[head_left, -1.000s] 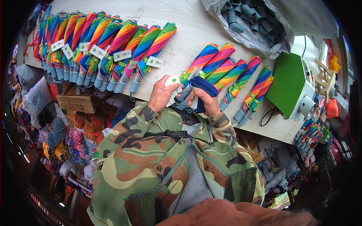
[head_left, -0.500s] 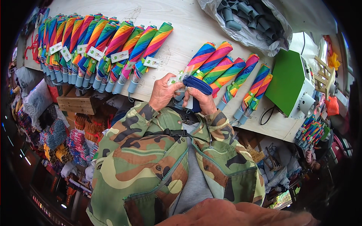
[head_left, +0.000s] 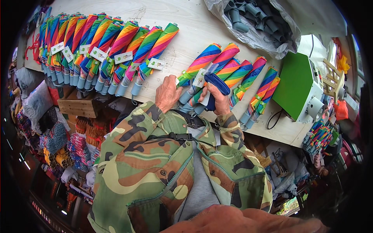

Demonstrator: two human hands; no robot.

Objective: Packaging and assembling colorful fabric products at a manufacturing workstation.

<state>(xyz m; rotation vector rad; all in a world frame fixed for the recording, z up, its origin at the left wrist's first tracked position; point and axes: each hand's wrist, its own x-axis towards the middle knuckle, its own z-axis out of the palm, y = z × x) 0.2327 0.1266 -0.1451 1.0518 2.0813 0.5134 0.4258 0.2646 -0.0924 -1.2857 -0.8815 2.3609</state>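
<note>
A folded rainbow umbrella lies slantwise on the table in front of me, its grey-blue handle toward my body. My left hand is closed at its green strap, fingertips pinching there; a small white bit shows beside them. My right hand is wrapped round a dark blue tag gun, which is held over the neighbouring umbrellas. Between the two hands sits a white printed tag; what it is fixed to cannot be made out. More folded umbrellas lie just to the right.
A dense row of tagged rainbow umbrellas fills the table's left side. At the back, a clear plastic bag holds grey tubular parts. A green and white machine stands at right, with a black cord. A wooden box is below the table edge.
My left hand has moved from the tag beside the gun to the umbrella's strap. My right hand has shifted rightward with the tag gun, uncovering the umbrella handles.
</note>
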